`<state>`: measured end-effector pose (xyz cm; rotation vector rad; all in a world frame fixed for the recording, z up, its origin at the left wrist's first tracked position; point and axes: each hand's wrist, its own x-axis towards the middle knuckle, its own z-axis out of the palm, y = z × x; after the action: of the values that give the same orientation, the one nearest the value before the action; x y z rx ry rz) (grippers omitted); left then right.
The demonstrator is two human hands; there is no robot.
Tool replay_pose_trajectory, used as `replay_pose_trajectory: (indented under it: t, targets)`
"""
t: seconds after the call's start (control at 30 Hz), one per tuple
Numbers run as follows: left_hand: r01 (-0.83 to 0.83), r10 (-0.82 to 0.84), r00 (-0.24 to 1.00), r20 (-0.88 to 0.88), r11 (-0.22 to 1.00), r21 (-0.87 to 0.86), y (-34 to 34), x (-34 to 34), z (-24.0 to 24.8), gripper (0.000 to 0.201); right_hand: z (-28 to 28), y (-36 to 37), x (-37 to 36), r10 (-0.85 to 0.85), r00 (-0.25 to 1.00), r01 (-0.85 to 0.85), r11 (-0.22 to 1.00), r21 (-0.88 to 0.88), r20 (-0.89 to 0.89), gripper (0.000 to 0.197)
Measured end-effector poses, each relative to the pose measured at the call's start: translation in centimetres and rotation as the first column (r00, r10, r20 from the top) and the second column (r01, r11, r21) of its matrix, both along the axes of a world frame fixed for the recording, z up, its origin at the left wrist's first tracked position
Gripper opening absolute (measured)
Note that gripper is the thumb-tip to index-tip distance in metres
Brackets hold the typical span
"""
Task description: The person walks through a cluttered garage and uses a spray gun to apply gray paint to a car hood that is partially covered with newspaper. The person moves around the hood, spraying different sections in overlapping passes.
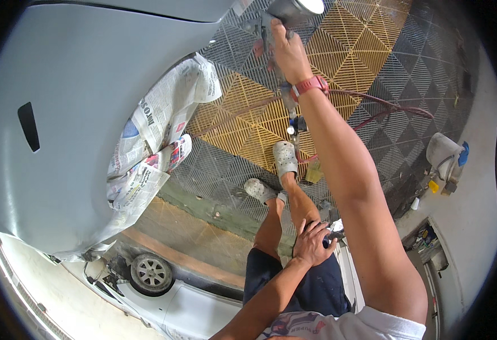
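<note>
My right hand (287, 50) is stretched far forward and gripped around a spray gun (285, 14) with a metal cup, held near the top of the view beside a grey-primed car body panel (61, 113). A red watch (309, 85) sits on that wrist. A hose (373, 107) trails from the gun across the floor. My left hand (312, 242) rests flat, fingers spread, on my right thigh above dark shorts. My feet in pale perforated clogs (285, 158) stand on the grid floor.
Newspaper masking (157, 130) covers the panel's wheel area. Yellow and grey plastic grid tiles (350, 62) form the floor. A white bucket (444, 150) stands at right near small bottles. A white car with a wheel (151, 273) appears at lower left.
</note>
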<state>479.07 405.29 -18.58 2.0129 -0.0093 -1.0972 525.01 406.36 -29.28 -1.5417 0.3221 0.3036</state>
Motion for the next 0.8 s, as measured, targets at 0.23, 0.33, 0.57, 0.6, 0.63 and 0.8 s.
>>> replay_pose_trajectory:
  t: [0.23,0.33,0.57,0.6,0.63,0.8]
  targets:
    - [-0.081,0.082,0.993,0.087,0.997,-0.014,-0.6,0.0,-0.4,0.035,-8.1,1.8,3.1,-0.127,0.988,0.144,0.964,-0.222,0.087,0.061]
    - [-0.108,0.111,0.987,0.116,0.994,-0.036,-0.8,-0.4,-0.7,0.037,-11.8,2.2,1.5,-0.06,0.942,0.186,0.912,-0.365,0.33,0.051]
    - [-0.098,0.105,0.991,0.082,0.991,-0.09,-0.5,0.1,-0.7,0.044,-12.9,3.1,-7.0,0.37,0.809,-0.213,0.909,-0.358,0.457,0.037]
    - [-0.096,0.106,0.991,0.083,0.99,-0.107,-0.5,0.1,-0.9,0.045,-13.8,2.7,-7.5,0.42,0.801,-0.261,0.886,-0.383,0.426,0.037]
    - [-0.096,0.106,0.991,0.086,0.988,-0.12,-0.4,0.4,-0.7,0.046,-14.4,2.7,-8.0,0.47,0.79,-0.313,0.861,-0.4,0.394,0.038]
    - [-0.089,0.098,0.994,0.049,0.981,-0.172,0.2,0.3,-0.7,0.055,-17.0,1.7,-6.5,0.442,0.777,-0.205,0.851,-0.484,0.448,0.035]
